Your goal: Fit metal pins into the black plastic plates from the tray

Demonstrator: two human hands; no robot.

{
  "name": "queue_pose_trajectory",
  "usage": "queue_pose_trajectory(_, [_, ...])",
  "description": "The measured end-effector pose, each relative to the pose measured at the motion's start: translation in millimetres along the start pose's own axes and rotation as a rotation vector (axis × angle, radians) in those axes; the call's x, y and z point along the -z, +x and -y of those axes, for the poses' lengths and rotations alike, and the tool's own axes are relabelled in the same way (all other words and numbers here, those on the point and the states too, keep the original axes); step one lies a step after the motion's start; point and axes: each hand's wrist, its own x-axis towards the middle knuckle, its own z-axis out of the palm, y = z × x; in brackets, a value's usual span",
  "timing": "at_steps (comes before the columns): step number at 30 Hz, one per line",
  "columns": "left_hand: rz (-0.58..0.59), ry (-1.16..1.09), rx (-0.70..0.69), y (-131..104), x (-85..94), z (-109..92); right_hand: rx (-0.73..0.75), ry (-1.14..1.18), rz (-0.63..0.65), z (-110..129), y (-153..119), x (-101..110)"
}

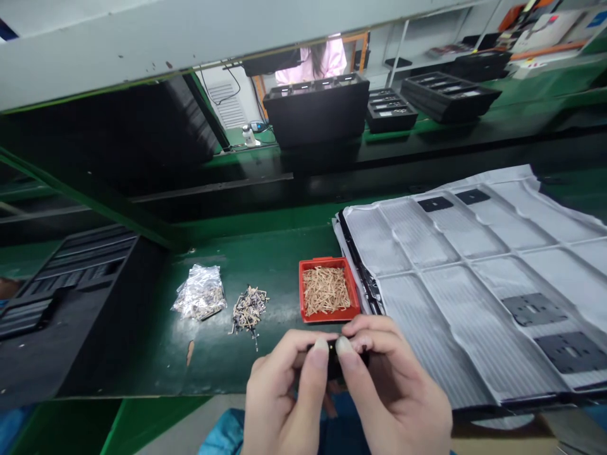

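Observation:
My left hand (pixel 289 385) and my right hand (pixel 389 382) come together at the bench's front edge. Both are closed on a small black plate-like part (pixel 334 366), with the two thumbs pressing on its near face. A tiny bright spot shows on the part between the thumb tips. Most of the part is hidden by my fingers. Just beyond my hands stands a red tray (pixel 303 297) full of thin tan strip-like pieces (pixel 327 289). Left of it lies a loose pile of small dark and tan pieces (pixel 249 308), beside a clear plastic bag (pixel 200 294) with similar contents.
On the right, a stack of white compartmented sheets (pixel 441 291) carries several flat black plates (pixel 571 352). A large black box (pixel 109 303) stands at left. Across the bench are black bins (pixel 317 114), a white bottle (pixel 248 136) and a person in pink (pixel 332 60).

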Motion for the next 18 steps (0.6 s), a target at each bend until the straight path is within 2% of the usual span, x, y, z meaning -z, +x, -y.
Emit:
queue_pose_trajectory(3, [-0.072,0.0,0.052,1,-2.5,1,0.047,-0.088,-0.077,0,-4,-5])
queue_pose_trajectory(6, [-0.136,-0.052,0.124,4,-3.2,-2,0.066,-0.073,-0.177,-4,-3,0])
queue_pose_trajectory(8, [-0.147,-0.126,0.179,5,-3.0,-5,0.1,-0.03,-0.109,-8,0,9])
queue_pose_trajectory(11, [-0.086,-0.212,0.25,4,-4.1,-8,0.112,0.046,0.056,-10,7,22])
queue_pose_trajectory(13, [-0.045,-0.238,0.264,0,-6.5,-6,0.106,0.109,0.088,-8,10,25])
queue_pose_trajectory(18, [-0.122,-0.092,0.098,-10,-11.9,-5,0.206,0.12,0.13,3,10,26])
